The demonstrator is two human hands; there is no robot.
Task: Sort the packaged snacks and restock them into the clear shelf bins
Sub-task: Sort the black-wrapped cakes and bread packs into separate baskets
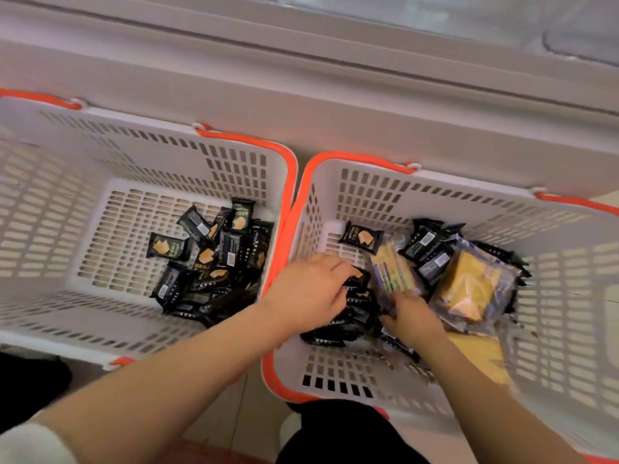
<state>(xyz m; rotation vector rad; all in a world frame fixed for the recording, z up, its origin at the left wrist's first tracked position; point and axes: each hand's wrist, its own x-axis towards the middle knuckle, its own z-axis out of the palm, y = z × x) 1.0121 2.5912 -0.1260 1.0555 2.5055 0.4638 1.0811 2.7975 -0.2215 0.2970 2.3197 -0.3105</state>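
**Light, crinkly packets: take them by the body, not the seam**

Head view: two white slotted baskets with orange rims stand side by side on the floor against a pale cabinet. The left basket (83,162) holds only small black snack packets (207,262), heaped toward its right wall and near right corner. The right basket (552,249) holds a mixed lot: more black packets along its left wall and far side, a clear striped wafer pack (392,269) near the middle, and larger clear yellow cake packs (469,289) toward the right wall.

The left hand (311,293) reaches over the rim into the right basket, fingers curled down onto a black packet (360,277); it seems to be gripping it, though the packet is half hidden. The right hand (412,318) pinches the near end of the wafer pack.

These packets look feather-light, with slick, soft film. The biscuits inside probably crack if squeezed, so a gentle grip across the flat faces suits best. The cake packs look squashy; support them from beneath. No shelf bin is clearly visible.
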